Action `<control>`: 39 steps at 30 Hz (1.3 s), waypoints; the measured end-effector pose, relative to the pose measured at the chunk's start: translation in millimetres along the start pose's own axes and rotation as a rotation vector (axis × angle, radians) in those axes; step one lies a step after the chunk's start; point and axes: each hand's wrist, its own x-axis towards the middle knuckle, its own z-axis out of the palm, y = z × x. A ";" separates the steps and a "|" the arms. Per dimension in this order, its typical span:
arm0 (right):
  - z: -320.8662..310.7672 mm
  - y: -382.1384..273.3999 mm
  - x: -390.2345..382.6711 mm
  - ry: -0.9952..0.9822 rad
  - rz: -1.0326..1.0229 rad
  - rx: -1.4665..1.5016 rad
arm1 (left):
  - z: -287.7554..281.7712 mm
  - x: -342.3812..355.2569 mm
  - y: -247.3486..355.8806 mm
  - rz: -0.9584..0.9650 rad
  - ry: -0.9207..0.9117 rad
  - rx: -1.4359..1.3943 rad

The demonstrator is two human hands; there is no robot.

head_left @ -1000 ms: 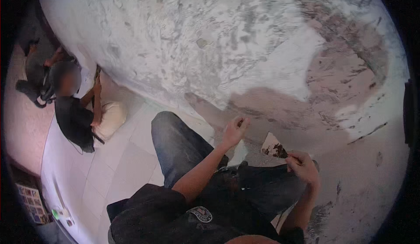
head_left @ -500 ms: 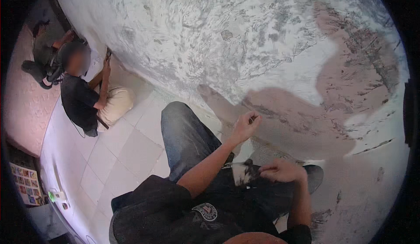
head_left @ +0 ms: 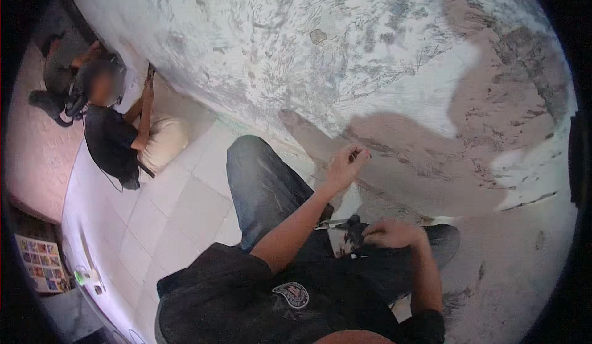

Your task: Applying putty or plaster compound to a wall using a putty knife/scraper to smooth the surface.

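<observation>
My left hand (head_left: pixel 346 169) is raised in front of the lower wall, its fingers curled closed; whether something small is inside them I cannot make out. Over my lap is my right hand (head_left: pixel 394 233), bent at the wrist, fingers drawn together. At its fingertips lies a light flat piece (head_left: pixel 338 244) with dark smears and a black lump (head_left: pixel 353 227) at its upper end. What exactly the right fingers grip is hidden. A thin pale strip (head_left: pixel 332 223) runs beside the black lump, close to my bent knee.
The patchy white plaster wall (head_left: pixel 271 42) rises close ahead, with scraped marks and a shadow on it. Pale floor tiles (head_left: pixel 197 211) lie to the left. A person in a dark shirt (head_left: pixel 111 137) sits by the wall at far left, with another person (head_left: pixel 58 66) behind.
My right hand has shifted slightly left, and the smeared piece beneath it has tilted, showing more of the black lump. My left hand stays curled near the wall, moved only a little.
</observation>
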 end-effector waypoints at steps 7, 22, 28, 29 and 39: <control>-10.6 -13.2 0.0 0.102 0.199 0.084 | -2.2 -0.5 -6.7 -0.067 -0.012 -0.023; 5.4 -7.5 25.1 0.055 0.144 -0.021 | -6.1 2.5 -13.0 -0.112 -0.008 -0.015; 12.3 1.1 19.8 0.014 0.077 -0.124 | 0.1 -2.7 -1.0 -0.109 -0.033 -0.029; 6.9 -22.4 15.2 -0.081 0.048 -0.180 | -6.2 0.7 -1.2 -0.087 -0.034 -0.016; 5.1 18.3 -1.1 0.163 0.170 0.177 | -2.1 -2.0 -9.8 -0.101 -0.007 -0.123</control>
